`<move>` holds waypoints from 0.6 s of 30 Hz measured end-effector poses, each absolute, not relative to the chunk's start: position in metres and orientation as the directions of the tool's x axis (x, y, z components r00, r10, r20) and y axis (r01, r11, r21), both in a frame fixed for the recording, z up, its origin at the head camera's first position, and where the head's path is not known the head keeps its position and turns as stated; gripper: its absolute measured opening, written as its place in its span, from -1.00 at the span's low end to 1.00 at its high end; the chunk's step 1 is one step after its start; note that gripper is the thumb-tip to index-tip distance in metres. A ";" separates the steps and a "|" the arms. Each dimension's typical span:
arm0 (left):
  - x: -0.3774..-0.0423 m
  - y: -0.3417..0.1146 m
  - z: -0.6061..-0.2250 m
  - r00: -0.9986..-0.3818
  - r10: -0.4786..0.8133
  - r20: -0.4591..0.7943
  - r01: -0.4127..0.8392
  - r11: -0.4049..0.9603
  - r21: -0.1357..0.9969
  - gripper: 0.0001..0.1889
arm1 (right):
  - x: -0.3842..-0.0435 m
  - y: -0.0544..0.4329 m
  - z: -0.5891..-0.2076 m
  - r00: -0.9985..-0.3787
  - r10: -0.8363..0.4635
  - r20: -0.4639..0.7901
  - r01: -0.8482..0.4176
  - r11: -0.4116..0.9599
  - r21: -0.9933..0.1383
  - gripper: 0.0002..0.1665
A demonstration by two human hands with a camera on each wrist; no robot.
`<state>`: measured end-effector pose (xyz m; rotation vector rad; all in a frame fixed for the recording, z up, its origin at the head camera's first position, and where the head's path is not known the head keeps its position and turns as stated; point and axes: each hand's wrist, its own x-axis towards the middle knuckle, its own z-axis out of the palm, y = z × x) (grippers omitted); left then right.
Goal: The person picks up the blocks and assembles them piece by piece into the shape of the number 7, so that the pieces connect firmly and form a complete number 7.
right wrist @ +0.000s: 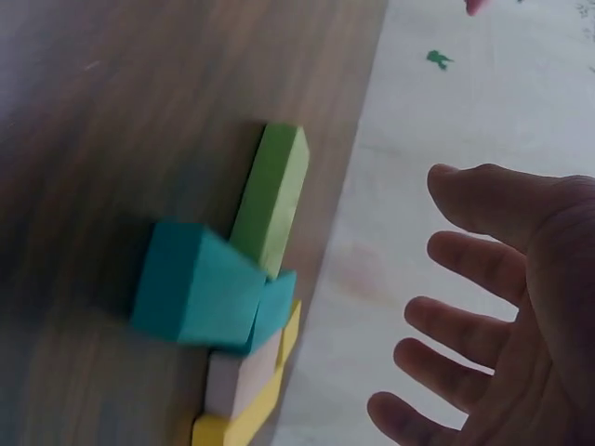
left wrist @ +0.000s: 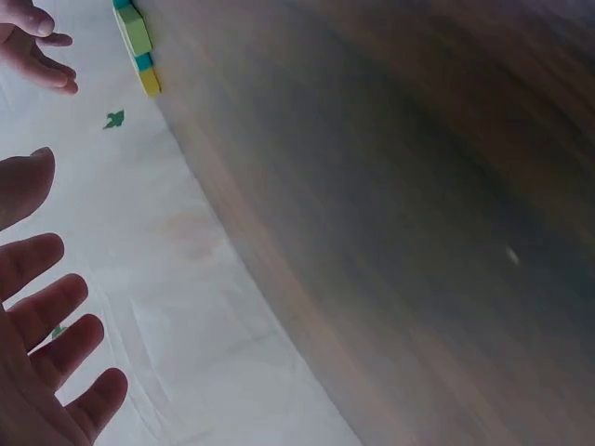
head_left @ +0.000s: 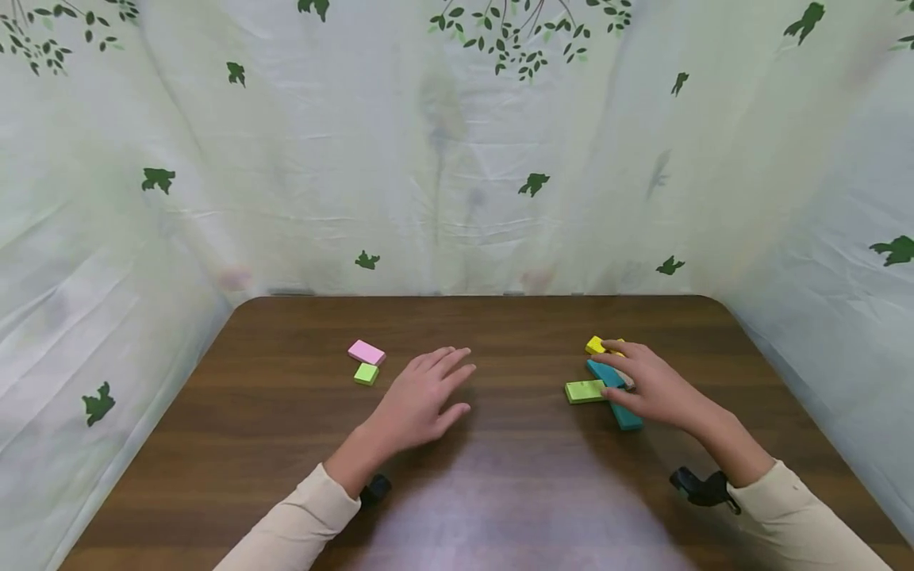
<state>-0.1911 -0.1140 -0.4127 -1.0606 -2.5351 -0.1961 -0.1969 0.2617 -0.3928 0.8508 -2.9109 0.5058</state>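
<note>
My left hand (head_left: 417,400) hovers over the middle of the table, fingers spread and holding nothing. To its left lie a pink block (head_left: 367,352) and a small light-green block (head_left: 366,373), close together. My right hand (head_left: 653,385) is held above a group of blocks on the right, its fingers apart and empty in the right wrist view. That group has a long green block (right wrist: 270,200), teal blocks (right wrist: 200,288), a pale pinkish block (right wrist: 244,376) and yellow (right wrist: 242,423) at the far side. In the head view, the hand partly hides the group.
The brown wooden table (head_left: 500,492) has a straight back edge with rounded corners. Behind and beside it hangs a pale curtain (head_left: 400,159) with green leaf prints. A dark wrist camera (head_left: 703,486) sits under the right sleeve, another (head_left: 374,490) by the left.
</note>
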 end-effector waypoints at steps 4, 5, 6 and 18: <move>-0.190 -0.107 -0.412 -0.634 0.674 0.379 0.723 0.691 -0.018 -0.45 | -0.190 0.272 -0.391 -0.847 -0.512 0.142 -0.530 0.796 -0.293 -0.42; -0.189 -0.106 -0.412 -0.637 0.675 0.372 0.723 0.691 -0.016 -0.45 | -0.189 0.272 -0.392 -0.849 -0.511 0.137 -0.527 0.797 -0.293 -0.41; -0.189 -0.104 -0.413 -0.638 0.677 0.368 0.724 0.690 -0.014 -0.45 | -0.188 0.273 -0.392 -0.851 -0.509 0.131 -0.524 0.801 -0.291 -0.41; -0.194 -0.076 -0.410 -0.589 0.723 0.361 0.765 0.643 -0.038 -0.45 | -0.180 0.278 -0.400 -0.866 -0.491 0.092 -0.495 0.819 -0.291 -0.40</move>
